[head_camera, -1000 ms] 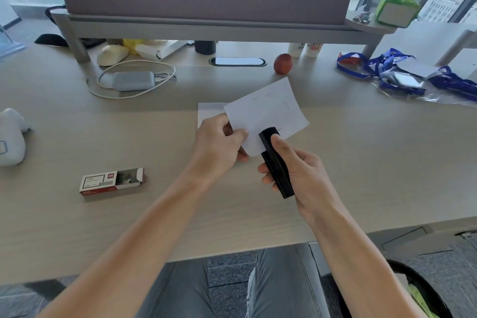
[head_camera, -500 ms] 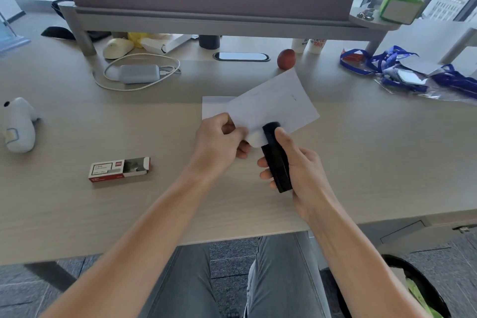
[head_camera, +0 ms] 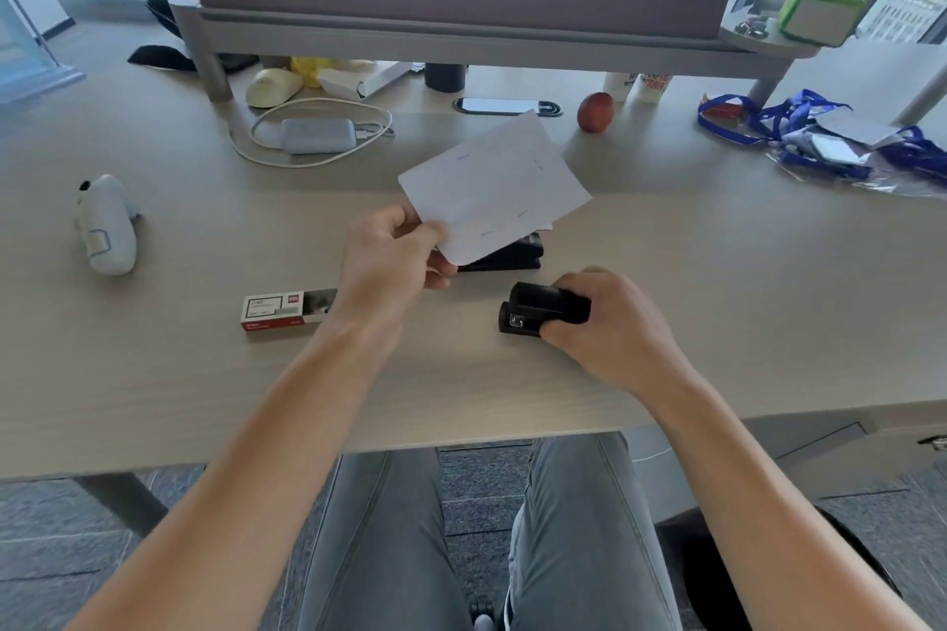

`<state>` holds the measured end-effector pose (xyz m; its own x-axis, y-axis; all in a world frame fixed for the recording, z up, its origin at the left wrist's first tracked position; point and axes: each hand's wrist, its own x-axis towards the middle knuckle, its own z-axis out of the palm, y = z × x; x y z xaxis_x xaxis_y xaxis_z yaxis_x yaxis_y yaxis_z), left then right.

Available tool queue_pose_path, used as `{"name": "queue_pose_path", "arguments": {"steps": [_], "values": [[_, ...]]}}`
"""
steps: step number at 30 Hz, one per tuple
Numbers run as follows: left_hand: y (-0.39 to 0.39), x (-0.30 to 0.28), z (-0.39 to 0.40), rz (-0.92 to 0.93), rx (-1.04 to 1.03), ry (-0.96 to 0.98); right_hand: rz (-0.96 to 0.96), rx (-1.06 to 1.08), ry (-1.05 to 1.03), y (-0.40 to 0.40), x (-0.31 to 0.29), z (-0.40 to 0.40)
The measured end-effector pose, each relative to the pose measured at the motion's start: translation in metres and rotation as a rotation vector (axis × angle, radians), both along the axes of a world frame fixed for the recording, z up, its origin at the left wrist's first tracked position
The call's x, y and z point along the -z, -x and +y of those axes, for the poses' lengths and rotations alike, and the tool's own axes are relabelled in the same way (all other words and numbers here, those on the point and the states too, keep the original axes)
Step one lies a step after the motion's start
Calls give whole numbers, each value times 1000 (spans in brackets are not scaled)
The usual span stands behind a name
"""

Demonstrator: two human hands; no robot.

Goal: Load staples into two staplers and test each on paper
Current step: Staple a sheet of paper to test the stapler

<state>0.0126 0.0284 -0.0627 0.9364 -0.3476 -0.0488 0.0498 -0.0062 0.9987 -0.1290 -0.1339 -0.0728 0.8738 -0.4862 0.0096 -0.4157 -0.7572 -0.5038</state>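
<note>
Now parted: left hand (head_camera: 394,257) pinching paper (head_camera: 494,185) aloft; right hand (head_camera: 610,328) gripping stapler (head_camera: 538,310), lowered to desk (head_camera: 717,302), clear of paper; test apparently done.

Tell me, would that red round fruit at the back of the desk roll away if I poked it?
Probably a bit. The fruit looks round and smooth and sits loose on the flat desk, so a poke would likely send it rolling. It seems firm, not squishy. The cups close behind it might stop it quickly.
</note>
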Motion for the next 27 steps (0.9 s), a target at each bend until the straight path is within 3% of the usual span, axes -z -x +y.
{"name": "queue_pose_path", "arguments": {"steps": [6,9,11,13,17,23,27], "values": [[2,3,13,56,29,-11,-34,-15,-73,-7,5,6],[5,5,14,80,60,7,-327,111,-243,6,5,4],[9,6,12,92,94,12,-557,132,-252,17,6,1],[17,2,10,111,141,27,-650,87,-240,28,6,-1],[37,-6,4,105,207,40,-722,52,-278,46,4,1],[80,-15,-2,126,328,148,-720,294,-577,88,-11,-2],[105,-12,-9,89,373,122,-697,371,-689,116,-18,-6]]}}
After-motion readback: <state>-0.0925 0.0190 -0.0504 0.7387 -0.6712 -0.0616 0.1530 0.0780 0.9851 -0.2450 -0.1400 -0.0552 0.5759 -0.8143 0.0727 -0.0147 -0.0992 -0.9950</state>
